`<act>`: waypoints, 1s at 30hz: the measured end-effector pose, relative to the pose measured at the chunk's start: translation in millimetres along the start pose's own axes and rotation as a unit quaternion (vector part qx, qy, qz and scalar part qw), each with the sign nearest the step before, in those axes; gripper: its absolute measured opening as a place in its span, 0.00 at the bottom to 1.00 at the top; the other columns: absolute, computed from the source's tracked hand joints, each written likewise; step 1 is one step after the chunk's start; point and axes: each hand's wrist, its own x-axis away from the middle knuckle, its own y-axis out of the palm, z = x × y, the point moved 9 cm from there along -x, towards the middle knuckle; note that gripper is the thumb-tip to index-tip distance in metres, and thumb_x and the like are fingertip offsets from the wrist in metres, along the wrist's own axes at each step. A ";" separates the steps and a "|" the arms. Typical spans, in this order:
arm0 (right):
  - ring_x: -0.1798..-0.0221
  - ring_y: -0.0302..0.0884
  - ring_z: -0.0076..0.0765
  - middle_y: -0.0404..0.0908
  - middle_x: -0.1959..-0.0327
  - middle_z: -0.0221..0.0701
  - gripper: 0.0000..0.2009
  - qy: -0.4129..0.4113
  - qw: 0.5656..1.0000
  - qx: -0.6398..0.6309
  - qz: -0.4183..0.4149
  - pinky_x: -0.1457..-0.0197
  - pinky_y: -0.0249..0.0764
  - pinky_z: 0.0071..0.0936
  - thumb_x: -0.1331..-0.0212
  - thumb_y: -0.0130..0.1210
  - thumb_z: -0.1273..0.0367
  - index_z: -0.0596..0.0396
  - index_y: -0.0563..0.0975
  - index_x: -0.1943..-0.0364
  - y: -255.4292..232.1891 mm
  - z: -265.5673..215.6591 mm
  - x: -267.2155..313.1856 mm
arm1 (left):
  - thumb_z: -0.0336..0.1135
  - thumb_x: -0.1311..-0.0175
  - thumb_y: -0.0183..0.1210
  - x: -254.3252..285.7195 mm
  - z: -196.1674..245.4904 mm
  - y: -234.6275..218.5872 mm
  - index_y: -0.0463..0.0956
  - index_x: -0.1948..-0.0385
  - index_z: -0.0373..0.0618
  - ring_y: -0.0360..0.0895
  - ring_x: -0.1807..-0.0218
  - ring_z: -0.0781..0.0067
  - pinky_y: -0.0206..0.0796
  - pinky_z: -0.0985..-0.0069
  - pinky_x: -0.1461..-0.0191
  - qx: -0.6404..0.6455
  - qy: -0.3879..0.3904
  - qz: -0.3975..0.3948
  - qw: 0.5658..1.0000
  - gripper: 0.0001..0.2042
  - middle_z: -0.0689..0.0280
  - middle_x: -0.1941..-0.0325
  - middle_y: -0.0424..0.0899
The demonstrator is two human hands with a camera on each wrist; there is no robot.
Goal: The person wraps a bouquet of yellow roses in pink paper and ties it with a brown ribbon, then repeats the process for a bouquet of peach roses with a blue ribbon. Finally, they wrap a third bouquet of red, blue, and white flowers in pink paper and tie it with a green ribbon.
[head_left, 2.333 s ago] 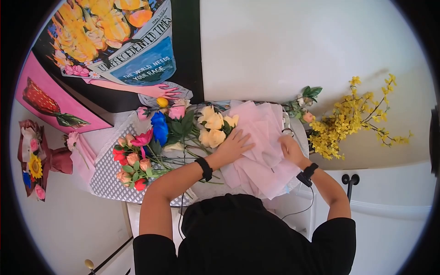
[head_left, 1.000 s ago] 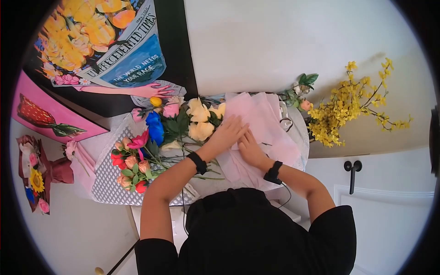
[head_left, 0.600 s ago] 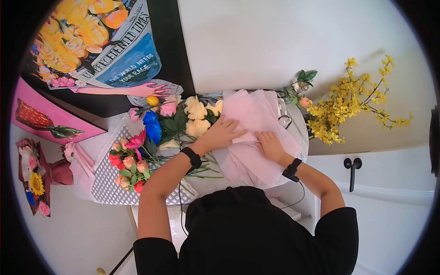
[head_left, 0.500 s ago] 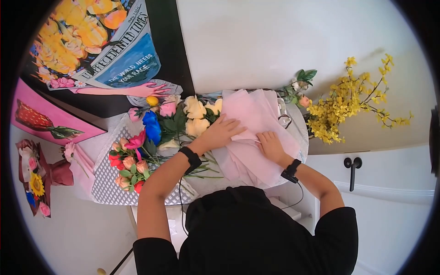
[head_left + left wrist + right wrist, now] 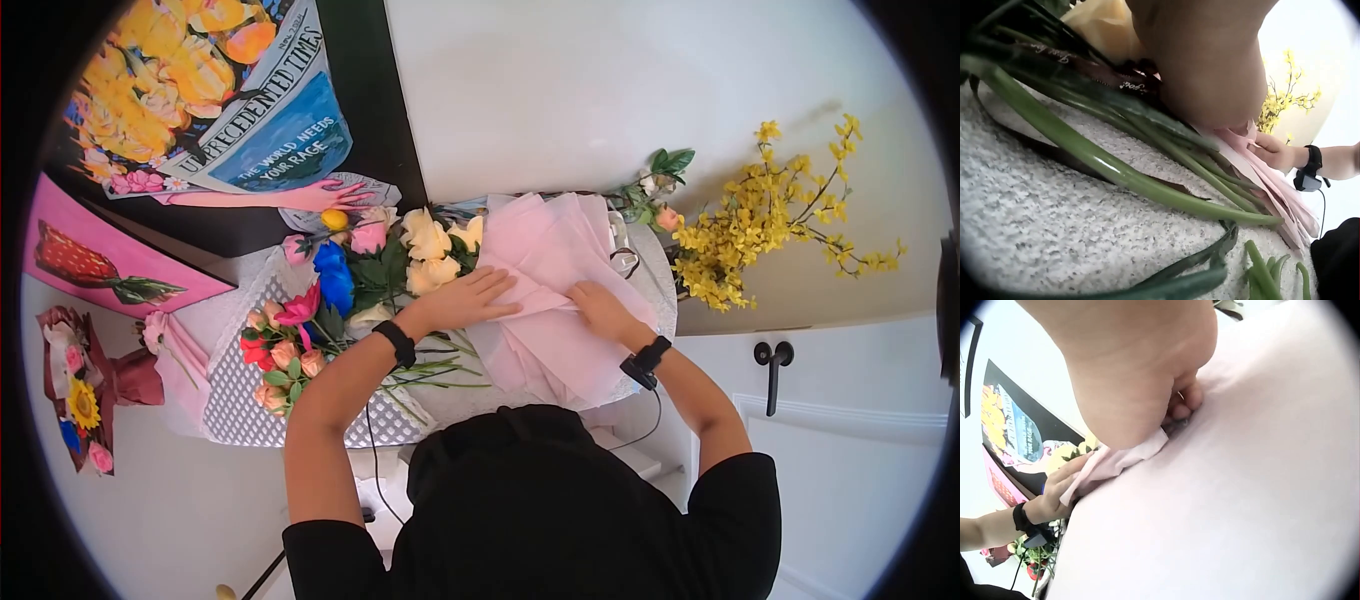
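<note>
Layered sheets of pink wrapping paper (image 5: 560, 240) lie on the table, a fold raised across their middle. With fingers extended, my left hand (image 5: 465, 300) rests on the paper's left part, beside cream roses (image 5: 430, 255). My right hand (image 5: 602, 312) pinches the fold a little to the right, and its curled fingers show in the right wrist view. Below the left hand, green stems (image 5: 1104, 165) run to the paper's edge in the left wrist view. A dark ribbon (image 5: 1079, 65) with pale lettering lies among them.
At left on the table are a blue rose (image 5: 333, 278) and red and peach roses (image 5: 282, 355) over patterned wrap (image 5: 240, 400). Yellow blossom branches (image 5: 735, 260) stand at right. A painted bouquet picture (image 5: 250, 110) leans behind. A cable (image 5: 375, 465) hangs at the front.
The right hand came left from the paper's right edge, met the left hand, then drew back a little. Its fingers now pinch up a fold; the left hand has shifted slightly down.
</note>
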 end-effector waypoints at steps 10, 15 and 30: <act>0.63 0.69 0.51 0.71 0.68 0.43 0.13 0.032 0.991 -0.101 0.082 0.57 0.66 0.42 0.57 0.51 0.76 0.60 0.71 0.63 -35.2 -15.0 -14.1 | 0.30 0.46 0.44 2.6 -1.8 2.3 0.66 0.46 0.61 0.61 0.38 0.56 0.51 0.64 0.35 0.039 -0.015 0.009 0.999 0.22 0.53 0.39 0.63; 0.61 0.69 0.48 0.71 0.64 0.40 0.15 0.051 0.996 0.045 0.051 0.58 0.66 0.40 0.53 0.54 0.68 0.59 0.70 0.61 12.6 -26.5 -26.4 | 0.37 0.46 0.50 -0.3 -2.5 -1.9 0.71 0.49 0.62 0.61 0.38 0.55 0.49 0.62 0.34 0.076 -0.022 -0.024 0.997 0.19 0.53 0.38 0.62; 0.66 0.68 0.38 0.67 0.66 0.34 0.29 -0.002 0.957 0.278 0.088 0.68 0.67 0.30 0.51 0.46 0.70 0.55 0.60 0.39 29.2 -52.5 -52.1 | 0.46 0.43 0.52 -4.7 -11.0 5.5 0.81 0.68 0.52 0.54 0.34 0.56 0.37 0.55 0.31 0.117 -0.205 -0.008 0.972 0.12 0.53 0.40 0.64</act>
